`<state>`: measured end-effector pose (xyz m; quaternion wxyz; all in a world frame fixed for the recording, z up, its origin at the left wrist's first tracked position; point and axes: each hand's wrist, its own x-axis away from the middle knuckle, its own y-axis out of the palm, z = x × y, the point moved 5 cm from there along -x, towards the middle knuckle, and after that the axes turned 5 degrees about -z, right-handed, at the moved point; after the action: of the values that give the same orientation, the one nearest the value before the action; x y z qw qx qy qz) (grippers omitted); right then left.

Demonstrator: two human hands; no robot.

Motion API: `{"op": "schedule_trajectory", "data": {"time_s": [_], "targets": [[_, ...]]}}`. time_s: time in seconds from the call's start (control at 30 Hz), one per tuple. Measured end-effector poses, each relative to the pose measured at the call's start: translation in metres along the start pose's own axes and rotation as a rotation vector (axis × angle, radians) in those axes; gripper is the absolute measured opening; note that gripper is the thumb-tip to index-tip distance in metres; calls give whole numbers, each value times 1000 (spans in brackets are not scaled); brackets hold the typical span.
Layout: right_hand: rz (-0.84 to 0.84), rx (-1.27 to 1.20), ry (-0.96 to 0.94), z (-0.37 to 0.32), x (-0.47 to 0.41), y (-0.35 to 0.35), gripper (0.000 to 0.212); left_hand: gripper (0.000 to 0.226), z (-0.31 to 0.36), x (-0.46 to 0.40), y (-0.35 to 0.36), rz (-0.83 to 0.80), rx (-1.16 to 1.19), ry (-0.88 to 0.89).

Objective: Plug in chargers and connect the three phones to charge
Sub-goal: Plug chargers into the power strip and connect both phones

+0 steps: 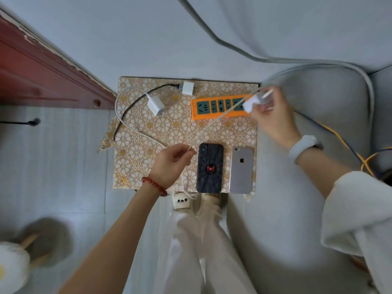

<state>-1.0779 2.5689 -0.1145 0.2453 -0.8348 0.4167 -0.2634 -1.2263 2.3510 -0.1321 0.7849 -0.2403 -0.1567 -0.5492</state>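
Note:
An orange power strip (214, 115) with green sockets lies at the back right of the patterned mat (135, 158). My right hand (273, 117) grips a white charger plug (250, 103) over the strip's right end. Its white cable (212, 124) runs diagonally down to my left hand (171, 164), which pinches the cable's other end. Beside that hand lie two phones face down: a black one with a red spider (210, 167) and a silver one (241, 169). A third phone is not visible. Two more white chargers (156, 105) (188, 88) rest at the mat's back, with a white and a black cable.
A dark red wooden cabinet (42, 75) stands at left. A grey cushioned seat (318, 107) is at right with grey, blue and yellow cords trailing over it. My legs and a slipper (180, 201) are below the mat's near edge. Fluffy slippers (31, 249) lie at bottom left.

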Motion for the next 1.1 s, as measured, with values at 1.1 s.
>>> {"op": "schedule_trajectory", "data": {"time_s": [1.1], "targets": [[-566,206,7,38,-66,26,65,21,1,-79,-33,511,11,-125]]}}
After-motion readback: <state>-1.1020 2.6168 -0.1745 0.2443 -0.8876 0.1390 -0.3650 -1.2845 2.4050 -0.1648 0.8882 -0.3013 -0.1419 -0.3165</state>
